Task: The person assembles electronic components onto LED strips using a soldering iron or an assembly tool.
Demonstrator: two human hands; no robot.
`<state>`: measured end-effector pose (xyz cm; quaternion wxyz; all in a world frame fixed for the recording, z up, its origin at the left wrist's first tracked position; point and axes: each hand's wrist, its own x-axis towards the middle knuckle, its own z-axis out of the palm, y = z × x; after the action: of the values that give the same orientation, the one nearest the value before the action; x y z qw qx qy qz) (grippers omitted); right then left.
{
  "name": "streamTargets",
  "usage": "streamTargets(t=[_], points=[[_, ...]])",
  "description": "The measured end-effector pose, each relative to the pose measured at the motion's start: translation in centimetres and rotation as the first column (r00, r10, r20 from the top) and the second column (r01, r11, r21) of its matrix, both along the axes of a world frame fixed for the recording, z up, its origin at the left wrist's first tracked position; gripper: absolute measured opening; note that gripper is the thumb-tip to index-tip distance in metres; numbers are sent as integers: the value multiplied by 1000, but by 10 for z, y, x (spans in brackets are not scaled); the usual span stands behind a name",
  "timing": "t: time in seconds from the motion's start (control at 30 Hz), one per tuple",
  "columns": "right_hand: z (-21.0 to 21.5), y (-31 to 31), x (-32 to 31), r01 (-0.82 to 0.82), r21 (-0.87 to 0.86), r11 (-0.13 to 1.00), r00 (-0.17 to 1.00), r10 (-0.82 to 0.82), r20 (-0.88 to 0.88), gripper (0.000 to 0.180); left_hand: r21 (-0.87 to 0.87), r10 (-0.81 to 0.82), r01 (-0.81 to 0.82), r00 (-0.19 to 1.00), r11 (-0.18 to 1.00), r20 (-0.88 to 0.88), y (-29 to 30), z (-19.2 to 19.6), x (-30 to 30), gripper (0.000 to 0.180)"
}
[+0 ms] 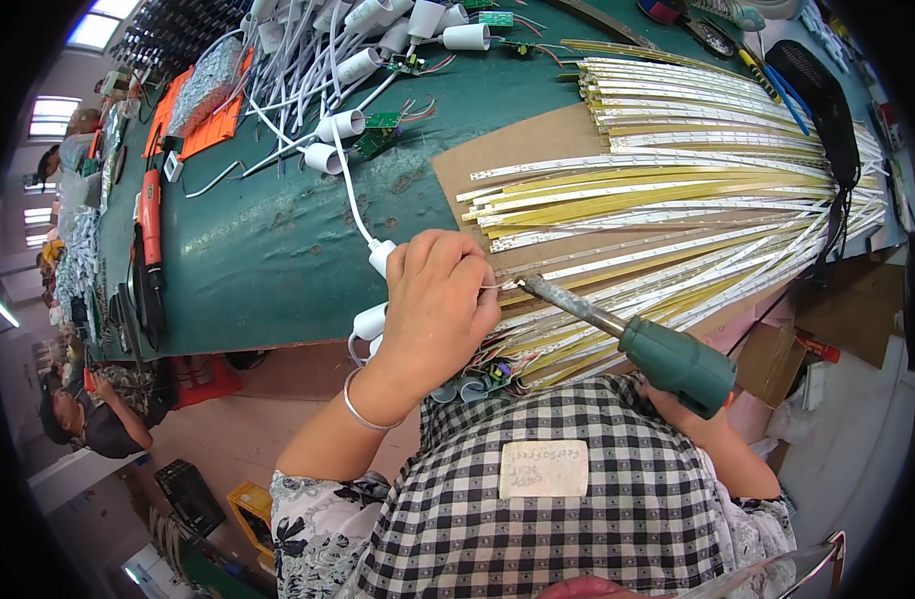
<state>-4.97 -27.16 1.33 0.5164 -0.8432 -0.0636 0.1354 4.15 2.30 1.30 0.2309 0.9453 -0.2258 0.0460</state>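
My left hand (437,299) is closed, its fingertips pinching a thin wire (492,287) over the ends of the LED strips. A white plastic end cap (381,257) on a white cable shows beside its knuckles, and another cap (370,321) lies by the wrist. My right hand (685,411), partly hidden behind the green handle, grips a soldering iron (667,361). The iron's dark tip meets the wire end just right of my left fingertips. Narrow white and yellow LED strips (617,195) fan out to the right. Below my left hand sit small circuit boards with coloured wires (497,371).
On the green bench (268,260), white caps with cables and circuit boards (362,65) are heaped at the back. An orange electric screwdriver (152,225) lies left, near an orange tray (203,125). A black pouch (822,110) crosses the strips. Another person (108,409) is at far left.
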Motion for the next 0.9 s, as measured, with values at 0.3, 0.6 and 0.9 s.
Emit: streamTargets(t=[0.3,0.6,0.9], points=[[6,7,11,-146,-121,982,955,172,241,33,-16,31,-30,999,999,18,-3,0,-2,16],[2,7,12,-163,-128,978,954,189,231,35,-2,41,-41,999,999,12,-3,1,-2,15],[12,13,18,-155,-240,958,901,236,364,31,-8,38,-38,999,999,17,-5,0,-2,15]])
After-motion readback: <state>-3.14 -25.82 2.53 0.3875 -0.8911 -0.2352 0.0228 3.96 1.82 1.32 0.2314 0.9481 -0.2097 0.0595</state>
